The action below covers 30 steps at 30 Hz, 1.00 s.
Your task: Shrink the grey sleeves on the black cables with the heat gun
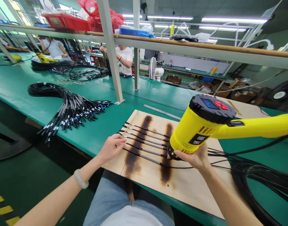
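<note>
Gripping a yellow heat gun (202, 125) in your right hand (192, 158), nozzle down over black cables (144, 141). Your left hand (112, 147) is half open, fingers resting on the cable ends. Cables lie across a scorched plywood board (193, 191) on the green worktop (125, 121).

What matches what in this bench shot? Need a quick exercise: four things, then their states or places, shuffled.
Things:
1. Heat gun
2. Left hand
3. Bundle of black cables
4. Wooden board

States or places:
A. Scorched with two dark burn marks
B. Lying on the green bench, left of the board
C. Held in the right hand
D. Resting on the cable ends

Right pairs: 1-C, 2-D, 3-B, 4-A.
</note>
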Each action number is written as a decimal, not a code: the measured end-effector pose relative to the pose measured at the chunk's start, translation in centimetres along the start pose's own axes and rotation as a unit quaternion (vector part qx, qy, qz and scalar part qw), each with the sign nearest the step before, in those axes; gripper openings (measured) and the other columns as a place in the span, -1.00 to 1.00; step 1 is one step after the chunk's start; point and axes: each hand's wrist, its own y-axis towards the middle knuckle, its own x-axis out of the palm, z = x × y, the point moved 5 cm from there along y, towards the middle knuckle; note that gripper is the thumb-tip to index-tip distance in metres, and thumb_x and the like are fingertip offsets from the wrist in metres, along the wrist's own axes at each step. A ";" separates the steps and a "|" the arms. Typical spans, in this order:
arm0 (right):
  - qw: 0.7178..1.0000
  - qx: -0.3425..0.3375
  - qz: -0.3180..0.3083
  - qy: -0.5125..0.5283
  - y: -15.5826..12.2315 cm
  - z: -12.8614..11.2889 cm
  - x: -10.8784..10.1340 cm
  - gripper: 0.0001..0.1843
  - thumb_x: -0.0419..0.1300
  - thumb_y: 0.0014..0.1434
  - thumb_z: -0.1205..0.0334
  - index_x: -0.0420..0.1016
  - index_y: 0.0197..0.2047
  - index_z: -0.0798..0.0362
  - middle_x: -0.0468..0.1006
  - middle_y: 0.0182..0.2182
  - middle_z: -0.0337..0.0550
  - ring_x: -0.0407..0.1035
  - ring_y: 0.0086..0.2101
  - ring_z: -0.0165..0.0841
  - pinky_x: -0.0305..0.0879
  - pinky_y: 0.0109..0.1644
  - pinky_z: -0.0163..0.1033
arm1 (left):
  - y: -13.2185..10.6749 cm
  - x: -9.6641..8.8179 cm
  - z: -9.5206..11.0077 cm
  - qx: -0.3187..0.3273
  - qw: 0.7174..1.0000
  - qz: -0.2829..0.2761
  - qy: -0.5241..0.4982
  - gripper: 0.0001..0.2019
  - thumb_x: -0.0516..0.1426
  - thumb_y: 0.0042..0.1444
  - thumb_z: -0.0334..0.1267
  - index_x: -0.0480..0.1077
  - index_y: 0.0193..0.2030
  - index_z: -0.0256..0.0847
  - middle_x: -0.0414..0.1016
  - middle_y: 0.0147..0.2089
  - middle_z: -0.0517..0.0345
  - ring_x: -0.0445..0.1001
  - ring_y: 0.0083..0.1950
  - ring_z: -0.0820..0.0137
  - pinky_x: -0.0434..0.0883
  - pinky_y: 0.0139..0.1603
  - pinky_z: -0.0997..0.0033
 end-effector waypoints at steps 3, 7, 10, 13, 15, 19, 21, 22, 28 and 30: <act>1.000 -0.006 0.013 0.010 1.0 0.8 0.1 -0.49 0.45 -0.34 0.16 0.41 -0.25 -0.04 0.61 -0.37 -0.16 0.51 -0.36 -0.09 0.51 -0.28 0.01 | -0.5 -1.9 -2.4 -0.061 0.998 0.035 0.000 -0.73 0.07 0.11 -0.10 0.54 -0.32 -0.20 0.50 -0.29 0.09 0.45 -0.25 0.36 0.37 -0.21 0.40; 0.999 0.012 0.033 -0.007 1.9 2.5 0.0 -0.38 0.47 -0.40 0.14 0.39 -0.21 0.01 0.59 -0.31 -0.10 0.50 -0.30 -0.07 0.49 -0.22 0.05 | -1.9 -4.0 -5.9 -0.135 0.987 0.081 0.003 -0.71 0.09 0.06 -0.05 0.53 -0.34 -0.20 0.49 -0.31 0.13 0.45 -0.30 0.39 0.35 -0.29 0.45; 0.999 0.020 0.023 -0.008 2.7 3.6 0.3 -0.37 0.47 -0.39 0.12 0.39 -0.20 0.04 0.58 -0.26 -0.06 0.49 -0.25 -0.08 0.46 -0.16 0.08 | -3.0 -4.8 -8.5 -0.187 0.977 0.103 0.010 -0.68 0.10 0.02 0.00 0.52 -0.35 -0.20 0.50 -0.33 0.14 0.44 -0.33 0.38 0.32 -0.37 0.47; 0.999 0.018 0.035 -0.007 3.8 4.2 0.4 -0.36 0.47 -0.38 0.11 0.37 -0.19 0.05 0.57 -0.26 -0.06 0.48 -0.24 -0.08 0.44 -0.13 0.11 | -3.7 -4.8 -10.4 -0.232 0.967 0.110 0.006 -0.65 0.11 -0.05 0.04 0.52 -0.39 -0.20 0.52 -0.35 0.14 0.46 -0.33 0.35 0.34 -0.33 0.46; 0.999 0.016 0.045 -0.012 4.7 4.6 0.4 -0.35 0.47 -0.39 0.11 0.36 -0.18 0.04 0.57 -0.27 -0.07 0.48 -0.24 -0.07 0.44 -0.14 0.12 | -3.9 -4.7 -11.0 -0.251 0.961 0.115 0.001 -0.64 0.12 -0.10 0.07 0.52 -0.42 -0.20 0.54 -0.37 0.13 0.47 -0.32 0.32 0.36 -0.27 0.43; 0.998 0.005 0.060 0.003 6.5 5.9 0.6 -0.35 0.47 -0.38 0.14 0.33 -0.18 0.04 0.57 -0.24 -0.04 0.49 -0.22 -0.09 0.44 -0.12 0.07 | -3.7 -4.5 -10.8 -0.264 0.957 0.123 0.008 -0.63 0.11 -0.14 0.09 0.51 -0.45 -0.18 0.55 -0.39 0.14 0.47 -0.34 0.30 0.37 -0.28 0.42; 0.997 0.002 0.081 0.013 7.4 6.6 0.6 -0.34 0.47 -0.38 0.14 0.30 -0.18 0.04 0.56 -0.21 -0.01 0.49 -0.21 -0.09 0.45 -0.12 0.06 | -3.7 -4.4 -10.6 -0.263 0.956 0.126 0.017 -0.63 0.10 -0.13 0.09 0.50 -0.46 -0.18 0.54 -0.40 0.14 0.46 -0.36 0.31 0.35 -0.30 0.42; 0.996 0.001 0.090 0.017 7.7 6.8 0.6 -0.34 0.47 -0.37 0.13 0.29 -0.18 0.03 0.56 -0.21 0.00 0.49 -0.20 -0.09 0.45 -0.12 0.05 | -3.6 -4.3 -10.6 -0.263 0.956 0.127 0.023 -0.63 0.09 -0.12 0.09 0.50 -0.47 -0.18 0.53 -0.41 0.15 0.45 -0.37 0.32 0.34 -0.32 0.42; 0.995 0.004 0.086 0.044 8.2 6.5 0.7 -0.34 0.45 -0.36 0.15 0.27 -0.17 0.01 0.59 -0.23 -0.04 0.52 -0.24 -0.12 0.46 -0.14 0.04 | -3.9 -4.2 -10.9 -0.257 0.957 0.129 0.051 -0.62 0.07 -0.07 0.08 0.50 -0.45 -0.19 0.52 -0.41 0.15 0.44 -0.37 0.33 0.32 -0.31 0.43; 0.996 0.008 0.072 0.044 7.7 6.1 0.5 -0.36 0.45 -0.35 0.15 0.30 -0.17 0.00 0.60 -0.26 -0.07 0.52 -0.25 -0.11 0.47 -0.14 0.07 | -3.9 -4.1 -10.9 -0.259 0.956 0.131 0.053 -0.62 0.07 -0.08 0.09 0.50 -0.45 -0.20 0.52 -0.41 0.14 0.44 -0.38 0.33 0.33 -0.32 0.43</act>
